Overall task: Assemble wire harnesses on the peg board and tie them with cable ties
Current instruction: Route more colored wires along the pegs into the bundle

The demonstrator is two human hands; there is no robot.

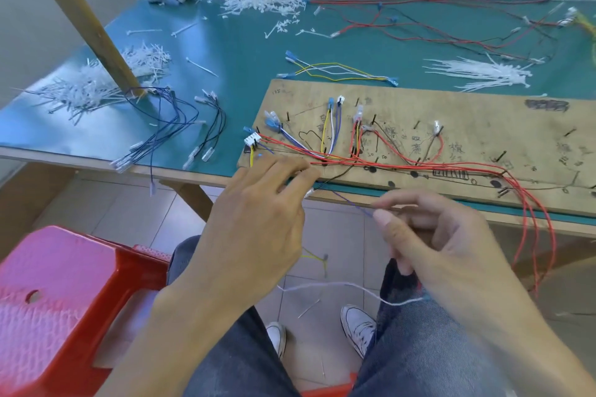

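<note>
**Harness build, peg board at near table edge**

The peg board (451, 126) lay flat on the green table (238, 42), with its long near side along the table's front edge. Red wires (419, 166) ran lengthwise along the board's near side, passed around nails and dropped off its right near corner toward the floor. A white connector (252, 140) sat at the board's left end. Short yellow, white and blue leads stood against the pegs in the board's left half.

The left hand (254, 222) reached to the board's left near corner, fingers loosely extended, tips over the wire run. I could not tell whether they grasped anything. A small white terminal showed just under the fingertips.

The right hand (445, 245) was held in front of the board's near edge, clear of it. Its thumb and forefinger pinched a thin violet wire (351, 203), which ran up and left toward the board's edge below the left fingertips. The other fingers were curled.

A bundle of white cable ties (480, 74) lay beyond the board's far edge, to the right. A yellow-and-white lead set (338, 71) lay beyond the far left corner. Dark blue leads (174, 119) lay left of the board.
</note>
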